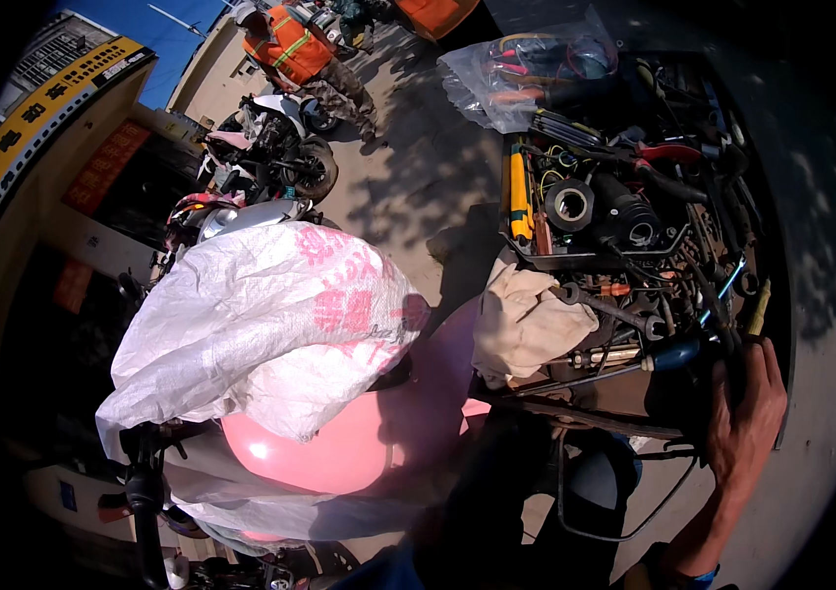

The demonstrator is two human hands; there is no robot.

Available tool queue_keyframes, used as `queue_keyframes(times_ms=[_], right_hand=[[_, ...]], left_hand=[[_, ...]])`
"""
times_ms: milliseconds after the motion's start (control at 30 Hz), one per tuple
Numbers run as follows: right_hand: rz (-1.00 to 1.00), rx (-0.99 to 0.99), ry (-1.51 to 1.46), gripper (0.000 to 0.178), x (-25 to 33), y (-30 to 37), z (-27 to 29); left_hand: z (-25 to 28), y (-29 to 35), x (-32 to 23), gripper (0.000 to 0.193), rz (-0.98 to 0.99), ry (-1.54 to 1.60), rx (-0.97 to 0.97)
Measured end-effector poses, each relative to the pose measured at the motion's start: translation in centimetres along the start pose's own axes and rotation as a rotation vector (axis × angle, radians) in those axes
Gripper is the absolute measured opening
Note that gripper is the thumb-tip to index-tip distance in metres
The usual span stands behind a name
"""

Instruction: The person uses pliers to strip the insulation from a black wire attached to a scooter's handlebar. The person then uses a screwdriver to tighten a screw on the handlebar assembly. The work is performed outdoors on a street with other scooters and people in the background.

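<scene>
My right hand (747,408) reaches over the near right corner of a dark metal tool tray (624,427). Its fingers are stretched forward, with thumb and fingers apart, among the tools. Just beyond the fingertips lies a tool with a yellow-green handle (760,309). To their left rests a screwdriver with a dark blue handle (673,355), close to an open-end wrench (624,313). A dark tool shows between thumb and fingers; whether they touch it is hidden in shadow. A crumpled cream cloth glove (528,323) lies at the tray's near left. My left hand is out of view.
Farther back in the tray are a tape roll (569,205), a yellow cutter (520,197) and a clear plastic bag (526,74). A white woven sack (251,315) covers part of a pink scooter (339,442). A person in an orange vest (290,49) stands beyond parked scooters.
</scene>
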State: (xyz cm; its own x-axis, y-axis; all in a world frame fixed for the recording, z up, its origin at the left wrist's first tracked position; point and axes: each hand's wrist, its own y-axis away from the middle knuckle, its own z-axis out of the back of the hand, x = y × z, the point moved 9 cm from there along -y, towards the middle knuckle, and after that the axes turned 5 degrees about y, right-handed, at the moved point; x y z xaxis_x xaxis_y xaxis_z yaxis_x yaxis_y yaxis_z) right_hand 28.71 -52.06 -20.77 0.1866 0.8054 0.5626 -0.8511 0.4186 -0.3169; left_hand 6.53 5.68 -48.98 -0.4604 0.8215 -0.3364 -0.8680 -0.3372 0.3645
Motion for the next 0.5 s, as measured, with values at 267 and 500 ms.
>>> queue_keyframes(times_ms=[267, 500], right_hand=[[-0.086, 0.010, 0.007, 0.027, -1.1, -0.1, -0.1], [-0.191, 0.195, 0.012, 0.039, -2.6, 0.7, -0.7]], left_hand=[[-0.9, 0.7, 0.2, 0.031, -0.019, -0.034, 0.024], [-1.0, 2.4, 1.2, 0.032, -0.057, -0.053, 0.023]])
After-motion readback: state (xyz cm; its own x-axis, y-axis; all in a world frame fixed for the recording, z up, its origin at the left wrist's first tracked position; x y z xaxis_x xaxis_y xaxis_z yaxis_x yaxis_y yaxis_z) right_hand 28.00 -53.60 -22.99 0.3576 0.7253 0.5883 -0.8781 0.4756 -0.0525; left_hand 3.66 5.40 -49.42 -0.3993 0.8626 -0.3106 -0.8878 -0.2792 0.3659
